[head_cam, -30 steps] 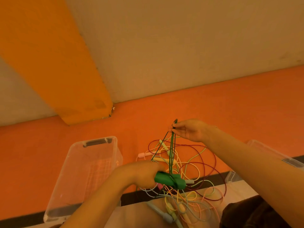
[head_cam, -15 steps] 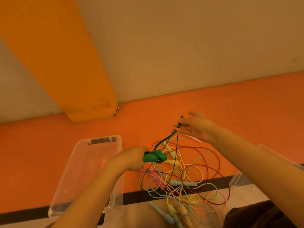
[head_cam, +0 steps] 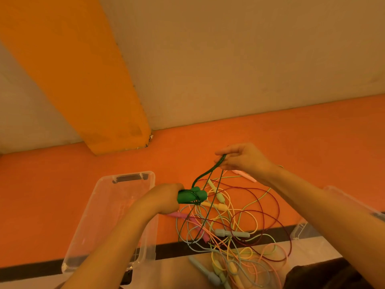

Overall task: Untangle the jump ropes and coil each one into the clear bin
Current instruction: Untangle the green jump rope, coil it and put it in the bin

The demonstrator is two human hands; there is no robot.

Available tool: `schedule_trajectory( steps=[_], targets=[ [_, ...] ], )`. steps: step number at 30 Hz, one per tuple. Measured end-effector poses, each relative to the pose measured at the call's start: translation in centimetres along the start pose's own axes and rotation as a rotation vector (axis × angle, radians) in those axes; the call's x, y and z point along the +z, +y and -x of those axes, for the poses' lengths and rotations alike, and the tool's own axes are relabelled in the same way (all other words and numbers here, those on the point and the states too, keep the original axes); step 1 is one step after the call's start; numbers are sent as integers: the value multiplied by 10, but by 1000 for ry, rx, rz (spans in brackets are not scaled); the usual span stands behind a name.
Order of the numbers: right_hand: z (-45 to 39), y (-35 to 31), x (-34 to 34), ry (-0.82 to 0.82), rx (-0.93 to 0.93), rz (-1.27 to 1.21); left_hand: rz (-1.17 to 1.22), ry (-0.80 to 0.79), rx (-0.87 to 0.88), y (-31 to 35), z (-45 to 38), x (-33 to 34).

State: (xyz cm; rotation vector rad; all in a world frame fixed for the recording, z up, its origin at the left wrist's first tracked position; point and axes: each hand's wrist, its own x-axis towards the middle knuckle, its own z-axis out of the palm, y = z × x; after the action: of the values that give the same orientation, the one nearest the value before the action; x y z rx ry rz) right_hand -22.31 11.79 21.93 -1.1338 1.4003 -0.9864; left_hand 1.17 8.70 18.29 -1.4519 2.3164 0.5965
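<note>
Our right hand [head_cam: 245,160] pinches a bundle of green cord [head_cam: 205,174] between thumb and curled fingers [head_cam: 224,152], raised over the pile. Our left hand [head_cam: 164,198] is wrapped round the green handles [head_cam: 191,196], which have cord wound about them. The cord looks thin, limp and light; we judge it will slip and spring loose unless held at the handles and at each loop's top. A trailing green strand drops into the tangle of ropes [head_cam: 233,232] on the orange floor. The clear bin [head_cam: 116,215] sits left of the tangle, just beside it.
</note>
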Motion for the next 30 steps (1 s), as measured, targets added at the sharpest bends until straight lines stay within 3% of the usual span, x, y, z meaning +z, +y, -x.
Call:
schedule_trajectory(
  steps=[12, 17, 26, 30],
  targets=[
    [3, 1, 9, -5, -236, 690, -12, 63, -81, -7, -2, 0],
    [3, 0, 11, 20, -241, 957, -4, 99, -89, -7, -2, 0],
    [20, 13, 42, -44, -170, 1087, -7, 199, -145, -6, -6, 2],
    [26, 13, 49, -206, -72, 978, 8, 236, -161, -8, -7, 3]
  ],
)
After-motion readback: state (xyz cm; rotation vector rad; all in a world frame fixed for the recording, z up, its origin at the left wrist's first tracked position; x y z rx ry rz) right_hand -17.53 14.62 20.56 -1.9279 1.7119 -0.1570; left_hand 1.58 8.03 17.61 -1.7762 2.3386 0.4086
